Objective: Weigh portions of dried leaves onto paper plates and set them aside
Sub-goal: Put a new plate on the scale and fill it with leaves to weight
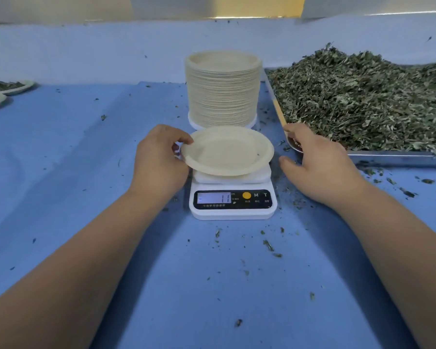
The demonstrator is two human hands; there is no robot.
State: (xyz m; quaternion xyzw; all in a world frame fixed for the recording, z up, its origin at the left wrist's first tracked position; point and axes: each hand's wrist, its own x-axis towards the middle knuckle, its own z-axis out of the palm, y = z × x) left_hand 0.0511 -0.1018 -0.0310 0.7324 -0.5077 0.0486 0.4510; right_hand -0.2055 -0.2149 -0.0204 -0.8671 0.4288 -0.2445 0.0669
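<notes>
An empty paper plate [228,151] sits on the white digital scale [233,201] in the middle of the blue table. My left hand [159,159] pinches the plate's left rim between thumb and fingers. My right hand [317,162] hovers with relaxed, spread fingers at the near left corner of the metal tray [393,157], holding nothing. The tray is heaped with dried leaves [363,102]. A tall stack of paper plates [223,89] stands just behind the scale.
Two plates with leaf portions [9,86] lie at the far left edge. Loose leaf crumbs [269,245] are scattered on the blue cloth around the scale and tray. A blue wall runs along the back.
</notes>
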